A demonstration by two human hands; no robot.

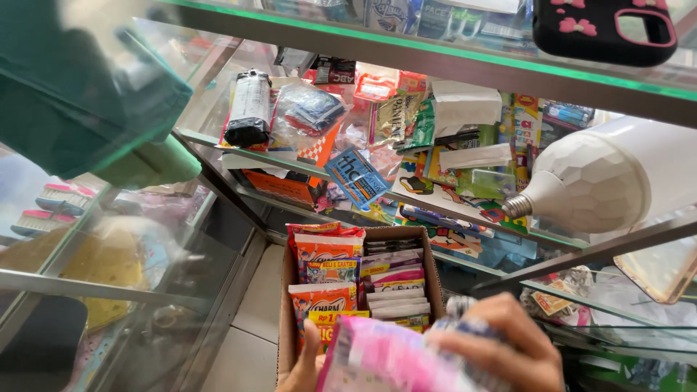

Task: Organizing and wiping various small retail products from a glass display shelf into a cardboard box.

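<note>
**Two hands hold a pink pack over a box**

Close up, at the bottom: the right hand (501,341) grips a pink & white shiny pack (392,359). Its fingers curl tight over the top right of the pack. The left hand (305,366) is under the pack's left edge; only a thumb and a bit of palm show, so can't tell how its other fingers sit.

Just behind the hands, on the floor: a brown cardboard box (432,268), open at the top. It is full of small packs standing up, orange ones on the left, pink & white ones on the right.

Next, above the box: a glass shelf (218,145) w/ lots of small goods on it. A black & white tube thing (248,107) lies on the left. A blue pack (357,176) hangs over the front edge.

Right side: a big white bulb (588,181) w/ a bumpy face.

Far top right: a black phone case w/ pink flowers (602,29) on the top glass. Top left: a green cloth (80,94), blurry.
</note>
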